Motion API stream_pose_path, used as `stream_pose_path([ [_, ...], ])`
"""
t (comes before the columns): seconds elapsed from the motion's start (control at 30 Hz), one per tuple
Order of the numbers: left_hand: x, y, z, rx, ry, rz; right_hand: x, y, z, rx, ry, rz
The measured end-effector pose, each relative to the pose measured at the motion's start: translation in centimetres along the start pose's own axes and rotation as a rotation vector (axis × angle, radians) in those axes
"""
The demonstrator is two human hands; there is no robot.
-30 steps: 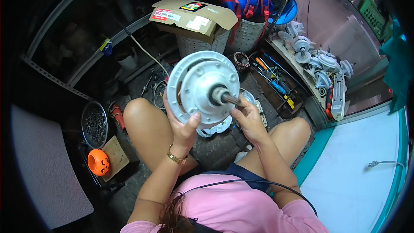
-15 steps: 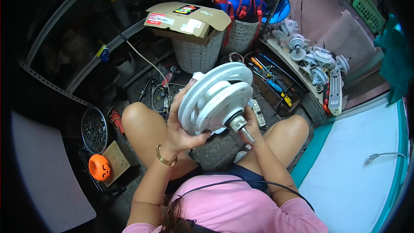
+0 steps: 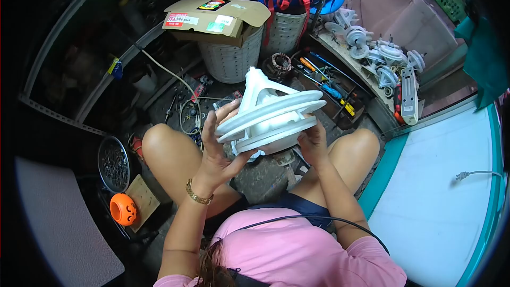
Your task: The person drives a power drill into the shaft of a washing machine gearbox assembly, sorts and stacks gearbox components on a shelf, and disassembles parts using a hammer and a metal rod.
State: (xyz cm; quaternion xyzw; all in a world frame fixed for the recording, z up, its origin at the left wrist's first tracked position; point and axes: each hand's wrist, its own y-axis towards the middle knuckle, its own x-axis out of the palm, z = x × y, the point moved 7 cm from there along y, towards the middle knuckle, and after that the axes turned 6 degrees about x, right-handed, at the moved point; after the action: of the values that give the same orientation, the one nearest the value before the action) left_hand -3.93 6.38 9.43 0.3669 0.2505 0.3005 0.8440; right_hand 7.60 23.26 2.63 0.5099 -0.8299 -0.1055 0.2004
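Note:
A white washing machine gearbox point(image 3: 271, 122) with two round discs and a tapered, ribbed frame is held up in front of me, above my lap. Its narrow end points up and away. My left hand point(image 3: 218, 146) grips the left side of the discs, with the thumb below and the fingers spread along the edge. At the right edge, my right hand point(image 3: 314, 142) holds the lower disc, its fingers partly hidden behind it. The metal shaft is out of sight.
Similar smaller white gearboxes point(image 3: 388, 53) crowd a shelf at the right. A tool tray point(image 3: 329, 87) holds screwdrivers. A cardboard box point(image 3: 212, 21) rests on a perforated white tub point(image 3: 231, 61). To the left are a bowl of screws point(image 3: 114, 165) and an orange pumpkin bucket point(image 3: 123, 209).
The gearbox has been tipped over in both hands: its metal shaft pointed toward me before, and now the ribbed narrow end shows on top. The view has shifted slightly.

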Motion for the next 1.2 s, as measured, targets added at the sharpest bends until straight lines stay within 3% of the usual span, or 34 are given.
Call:
stream_pose_path([
  [0.07, -0.1, 0.4, 0.9, 0.064, 0.113, -0.04, -0.3, -0.4, 0.1, -0.022, -0.047, 0.024],
  [0.2, -0.2, 0.7, 1.7, 0.193, -0.031, -0.017, -0.3, -0.6, -0.3, -0.033, -0.081, 0.068],
  [0.33, 0.1, 0.8, 2.0, 0.182, -0.071, -0.044, -0.4, -0.9, 0.2, 0.045, -0.041, 0.124],
  [0.43, 0.1, 1.1, 2.4, 0.185, 0.083, -0.065, -1.2, -1.4, 1.2, 0.031, -0.13, 0.104],
  [0.6, -1.3, 0.4, 0.9, 0.016, 0.139, 0.133, 0.1, -1.2, -0.8, 0.018, -0.015, 0.127],
  [0.7, -2.0, -0.1, 0.1, -0.071, 0.145, 0.122, 0.2, -0.4, -3.8, -0.226, -0.522, 0.055],
  [0.8, -2.1, -1.3, -1.0, -0.095, 0.066, 0.074, 1.1, 0.3, -6.2, -0.32, -0.612, 0.008],
  [0.93, -2.5, -2.8, -2.2, -0.117, 0.007, 0.249, 1.7, 0.3, -5.7, -0.271, -0.678, 0.033],
  [1.0, -2.6, -3.0, -4.1, -0.33, -0.108, 0.222, 1.6, 0.9, -5.4, -0.265, -0.733, 0.071],
  [1.03, -2.3, -2.9, -5.1, -0.433, -0.171, 0.203, 1.1, 1.2, -4.4, -0.139, -0.72, 0.056],
  [1.07, -2.1, -2.6, -5.6, -0.409, -0.1, 0.176, 0.5, 1.5, -3.5, -0.018, -0.615, 0.088],
  [1.1, -1.8, -2.8, -6.9, -0.572, -0.149, 0.163, 0.0, 1.9, -2.7, 0.102, -0.502, 0.117],
  [1.13, -1.5, -3.2, -8.0, -0.738, -0.191, 0.148, -0.2, 2.9, -2.1, 0.068, -0.658, -0.035],
  [1.2, -0.8, -3.9, -9.5, -0.955, -0.272, 0.12, -1.4, 3.0, -1.1, 0.356, -0.289, 0.001],
])
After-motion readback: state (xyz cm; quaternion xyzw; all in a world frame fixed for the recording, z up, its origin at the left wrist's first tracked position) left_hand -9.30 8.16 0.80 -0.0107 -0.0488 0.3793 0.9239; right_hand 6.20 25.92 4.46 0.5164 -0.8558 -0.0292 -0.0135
